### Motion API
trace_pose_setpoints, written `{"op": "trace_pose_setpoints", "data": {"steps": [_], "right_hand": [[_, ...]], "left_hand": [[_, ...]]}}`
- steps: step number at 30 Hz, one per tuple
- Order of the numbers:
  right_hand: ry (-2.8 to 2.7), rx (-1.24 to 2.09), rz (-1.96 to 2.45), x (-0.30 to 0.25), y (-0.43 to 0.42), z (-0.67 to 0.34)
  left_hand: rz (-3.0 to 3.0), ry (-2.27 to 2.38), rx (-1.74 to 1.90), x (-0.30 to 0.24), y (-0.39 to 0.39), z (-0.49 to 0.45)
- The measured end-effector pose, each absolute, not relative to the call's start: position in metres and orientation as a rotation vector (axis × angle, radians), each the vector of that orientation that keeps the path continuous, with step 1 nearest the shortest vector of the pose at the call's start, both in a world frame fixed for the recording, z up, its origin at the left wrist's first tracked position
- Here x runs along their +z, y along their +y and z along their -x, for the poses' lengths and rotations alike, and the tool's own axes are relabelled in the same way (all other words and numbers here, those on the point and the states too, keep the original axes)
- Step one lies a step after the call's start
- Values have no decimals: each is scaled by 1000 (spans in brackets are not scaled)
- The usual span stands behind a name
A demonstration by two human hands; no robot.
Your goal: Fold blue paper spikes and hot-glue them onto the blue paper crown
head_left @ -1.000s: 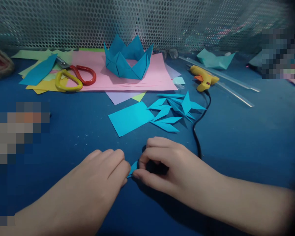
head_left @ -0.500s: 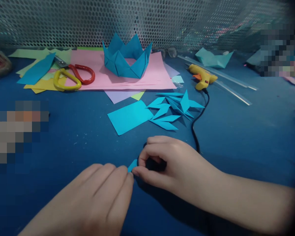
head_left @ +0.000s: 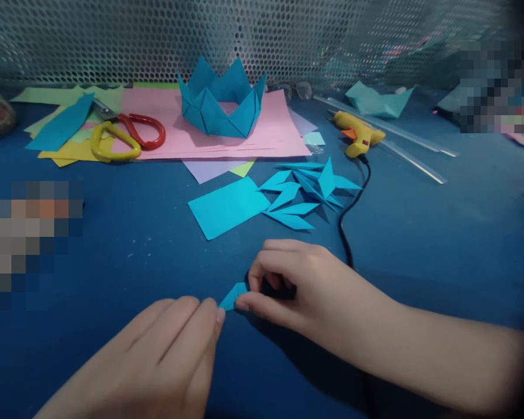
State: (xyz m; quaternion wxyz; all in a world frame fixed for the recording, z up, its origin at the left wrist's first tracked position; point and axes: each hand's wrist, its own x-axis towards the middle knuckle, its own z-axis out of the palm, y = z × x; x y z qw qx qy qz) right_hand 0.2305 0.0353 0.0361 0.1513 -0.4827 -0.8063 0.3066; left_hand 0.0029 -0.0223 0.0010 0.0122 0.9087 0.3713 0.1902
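Note:
A small folded blue paper piece lies on the blue table near the front. My right hand pinches its right end with thumb and fingers curled. My left hand lies flat with fingers together, its fingertips touching the piece's left tip. Beyond them lie a blue paper rectangle and several folded blue pointed pieces.
A blue paper crown stands on pink sheets at the back. Red and yellow scissors rest on coloured paper at the left. A yellow glue gun with a black cord and glue sticks lies at the right. Mesh wall behind.
My left hand has slid back toward me and lower in view, uncovering more of the small blue piece. My right hand has kept its pinch in nearly the same place.

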Motion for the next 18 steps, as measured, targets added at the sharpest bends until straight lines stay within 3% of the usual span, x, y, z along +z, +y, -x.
{"op": "trace_pose_setpoints", "data": {"steps": [18], "right_hand": [[-2469, 900, 1131, 38, 32, -244]], "left_hand": [[-3032, 1051, 452, -6, -24, 3]]}}
